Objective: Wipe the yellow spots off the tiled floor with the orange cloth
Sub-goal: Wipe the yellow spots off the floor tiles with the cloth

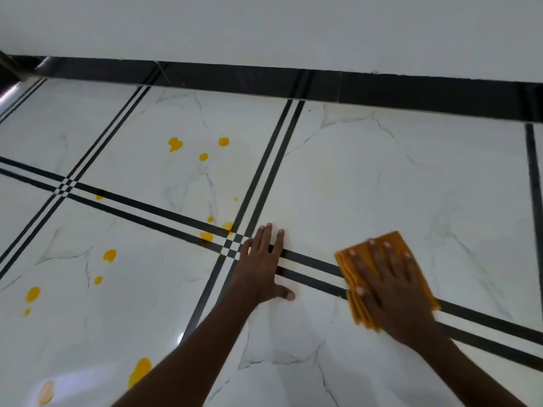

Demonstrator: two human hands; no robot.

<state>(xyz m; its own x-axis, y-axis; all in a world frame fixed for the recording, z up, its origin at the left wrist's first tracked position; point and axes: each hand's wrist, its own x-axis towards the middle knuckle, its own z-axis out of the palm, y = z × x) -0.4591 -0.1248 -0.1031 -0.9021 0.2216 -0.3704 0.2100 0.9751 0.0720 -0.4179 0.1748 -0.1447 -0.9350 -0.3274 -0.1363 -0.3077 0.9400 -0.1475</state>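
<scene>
The folded orange cloth (357, 306) lies flat on the white marble-look tiled floor (382, 177), across a pair of black lines. My right hand (388, 286) presses down on it with straight, spread fingers. My left hand (263, 267) rests flat on the bare floor to the cloth's left, fingers straight, next to the crossing of the black lines. Several yellow spots dot the tiles to the left: one (175, 144) far up, one (206, 236) near the crossing, one (110, 255) lower left, and one (139, 371) beside my left forearm.
A black skirting strip (382, 89) runs along the foot of the white wall (293, 27) at the far side. Double black lines divide the floor into large tiles. The tile to the right of the cloth shows no spots.
</scene>
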